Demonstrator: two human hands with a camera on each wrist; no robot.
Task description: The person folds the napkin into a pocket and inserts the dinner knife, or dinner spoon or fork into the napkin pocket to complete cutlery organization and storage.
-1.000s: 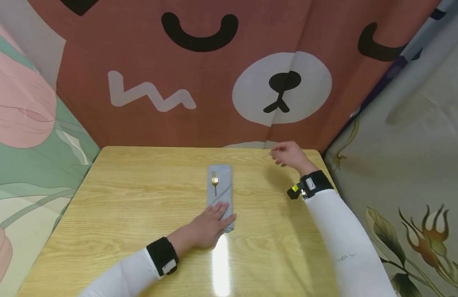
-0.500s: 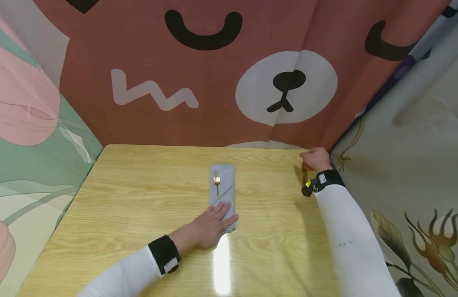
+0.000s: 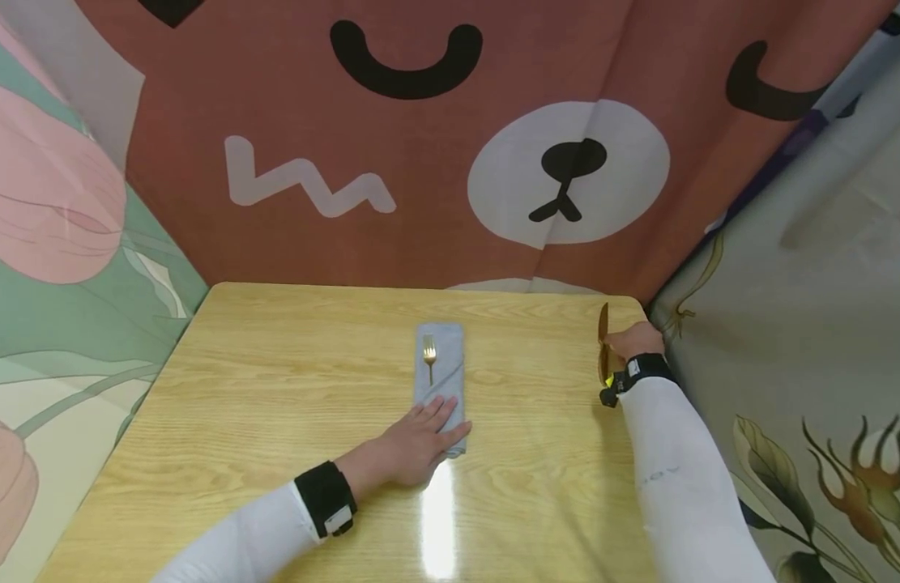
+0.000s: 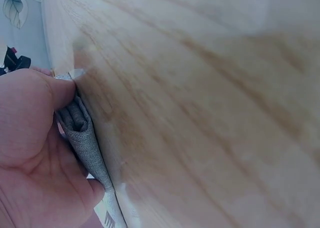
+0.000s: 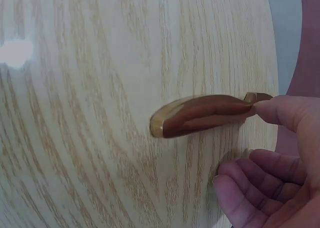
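A folded grey-blue cloth napkin [image 3: 448, 352] lies lengthwise on the table, with a small gold fork [image 3: 430, 354] on its far half, tines pointing away. My left hand [image 3: 411, 445] rests on the near end of the napkin, fingers spread. In the left wrist view, the thumb lies against the layered napkin edge [image 4: 87, 148]. At the far right corner, my right hand [image 3: 634, 340] pinches a shiny gold table knife [image 3: 603, 356] near its middle. The right wrist view shows its thick handle [image 5: 200, 115] at the table surface; the fingers partly hide the far end.
The light wood table [image 3: 289, 364] has its far edge against a brown curtain [image 3: 420, 243] with a bear face. A floral cloth [image 3: 785, 340] hangs close by the right edge, near the right hand. Light glares off the near tabletop.
My right hand has moved right to the table's far corner, then a little nearer, and now holds the gold knife. The left hand stays on the napkin.
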